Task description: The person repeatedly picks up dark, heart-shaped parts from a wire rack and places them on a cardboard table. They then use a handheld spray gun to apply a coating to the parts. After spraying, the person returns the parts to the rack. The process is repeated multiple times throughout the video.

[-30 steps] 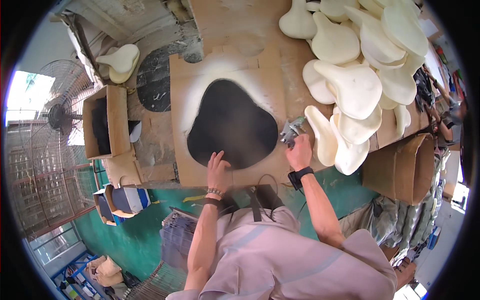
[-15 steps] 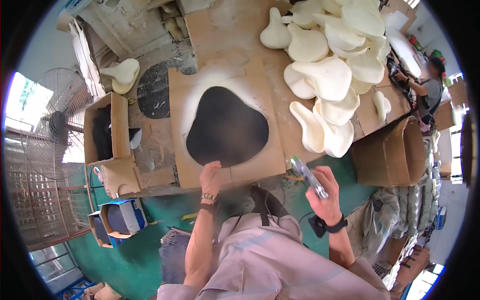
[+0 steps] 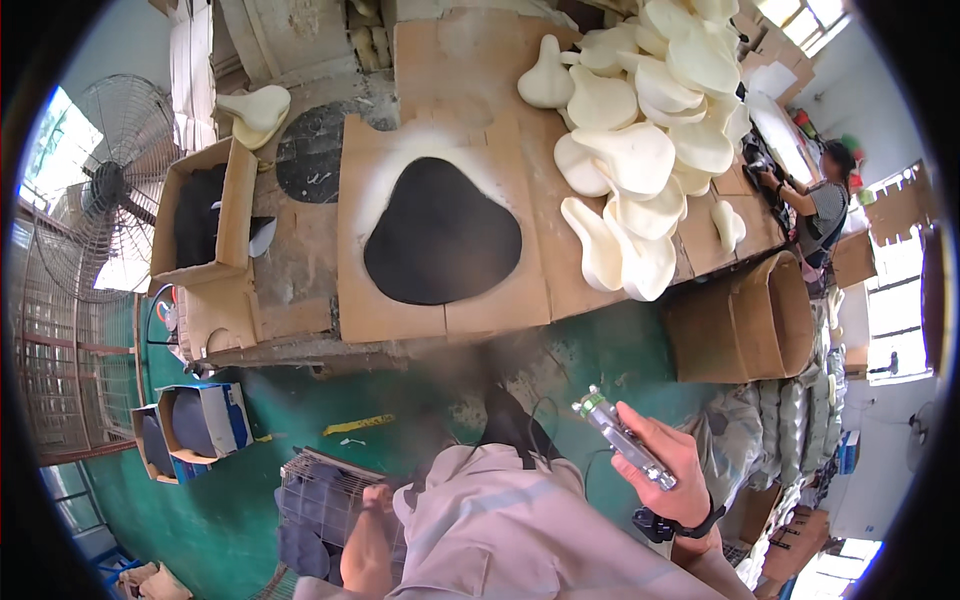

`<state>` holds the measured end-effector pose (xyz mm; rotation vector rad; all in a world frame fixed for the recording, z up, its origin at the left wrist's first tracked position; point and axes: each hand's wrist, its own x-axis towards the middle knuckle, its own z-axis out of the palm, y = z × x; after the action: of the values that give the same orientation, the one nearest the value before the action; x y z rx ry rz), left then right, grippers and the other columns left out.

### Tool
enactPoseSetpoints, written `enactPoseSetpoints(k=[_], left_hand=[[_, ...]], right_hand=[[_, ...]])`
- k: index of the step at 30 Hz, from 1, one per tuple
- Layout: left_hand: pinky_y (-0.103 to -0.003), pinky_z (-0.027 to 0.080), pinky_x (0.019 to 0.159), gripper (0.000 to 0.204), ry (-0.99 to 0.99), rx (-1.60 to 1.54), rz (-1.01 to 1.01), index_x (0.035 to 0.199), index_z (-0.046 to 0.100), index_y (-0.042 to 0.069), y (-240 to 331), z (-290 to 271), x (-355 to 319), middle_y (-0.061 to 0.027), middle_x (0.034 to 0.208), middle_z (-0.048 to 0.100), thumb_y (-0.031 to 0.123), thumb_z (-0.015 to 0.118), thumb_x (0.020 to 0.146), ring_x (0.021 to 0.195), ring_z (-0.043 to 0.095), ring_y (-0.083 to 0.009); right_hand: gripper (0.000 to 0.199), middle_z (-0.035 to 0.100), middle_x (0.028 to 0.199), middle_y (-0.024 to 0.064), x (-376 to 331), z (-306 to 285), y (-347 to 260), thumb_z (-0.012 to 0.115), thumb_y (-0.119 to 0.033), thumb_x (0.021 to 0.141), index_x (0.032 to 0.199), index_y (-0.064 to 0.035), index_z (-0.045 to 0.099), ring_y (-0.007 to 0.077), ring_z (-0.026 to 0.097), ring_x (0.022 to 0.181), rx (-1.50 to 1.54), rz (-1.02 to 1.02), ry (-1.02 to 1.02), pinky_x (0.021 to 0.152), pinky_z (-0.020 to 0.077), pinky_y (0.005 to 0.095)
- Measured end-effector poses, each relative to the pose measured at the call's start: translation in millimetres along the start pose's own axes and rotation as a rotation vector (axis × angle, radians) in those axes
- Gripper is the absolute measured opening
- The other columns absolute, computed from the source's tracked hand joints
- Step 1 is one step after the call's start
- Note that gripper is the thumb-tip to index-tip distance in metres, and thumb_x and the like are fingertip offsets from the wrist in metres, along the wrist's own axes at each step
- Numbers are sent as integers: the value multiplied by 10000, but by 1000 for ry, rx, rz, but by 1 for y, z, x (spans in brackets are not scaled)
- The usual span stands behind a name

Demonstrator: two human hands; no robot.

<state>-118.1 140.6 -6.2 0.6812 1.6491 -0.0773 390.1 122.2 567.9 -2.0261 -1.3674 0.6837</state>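
Note:
My right hand (image 3: 672, 468) is closed around a silver spray gun (image 3: 625, 437) with a green-tinged front end, held off the right side of my body. At my left hip, my left hand (image 3: 376, 498) is closed beside a wire rack (image 3: 335, 480) draped with dark fabric pieces (image 3: 302, 520); what its fingers hold, if anything, is hidden. On the bench, a black three-lobed piece (image 3: 440, 235) lies flat on a cardboard sheet (image 3: 495, 318) with whitish overspray around its upper edge. Neither hand touches it.
Cream foam saddle pads (image 3: 625, 160) are heaped on the bench's right. A cardboard box (image 3: 245, 215) of black pieces stands at its left, near a large fan (image 3: 105, 190). A tall carton (image 3: 740, 320) is right of the bench. Another person (image 3: 825, 200) works at far right.
My left hand has left the black piece's near edge and dropped back to the rack at my left. The spray gun has moved lower and nearer me. My view has shifted.

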Motion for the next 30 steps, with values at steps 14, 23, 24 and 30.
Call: enactPoseSetpoints(k=[14,23,24,30], left_hand=[[-337,541,563,216,-149,-622,173,1069,673,-16,46,46,14,-93,838,679,27,660,859,688,664,-203],[-362,613,729,328,34,-337,246,1208,665,-14,157,63,-27,-144,992,744,69,665,891,852,734,-246],[-363,616,759,335,40,-332,232,1221,665,-20,156,64,-28,-156,1022,750,70,658,898,888,737,-249],[-369,614,721,305,36,-200,193,1170,674,-26,93,58,-8,-147,977,751,58,671,877,820,736,-252]], right_hand=[[589,715,1057,198,24,-25,27,769,56,788,1356,23,617,327,700,849,41,-48,-37,781,548,348],[607,709,1017,203,44,-35,46,738,72,802,1389,3,598,319,698,818,48,-54,139,744,549,337],[602,710,1010,202,41,-39,49,740,71,802,1384,5,601,320,699,816,25,-39,130,745,549,338],[594,703,968,198,21,-56,40,750,75,790,1365,14,612,321,703,807,45,25,-49,742,546,336]])
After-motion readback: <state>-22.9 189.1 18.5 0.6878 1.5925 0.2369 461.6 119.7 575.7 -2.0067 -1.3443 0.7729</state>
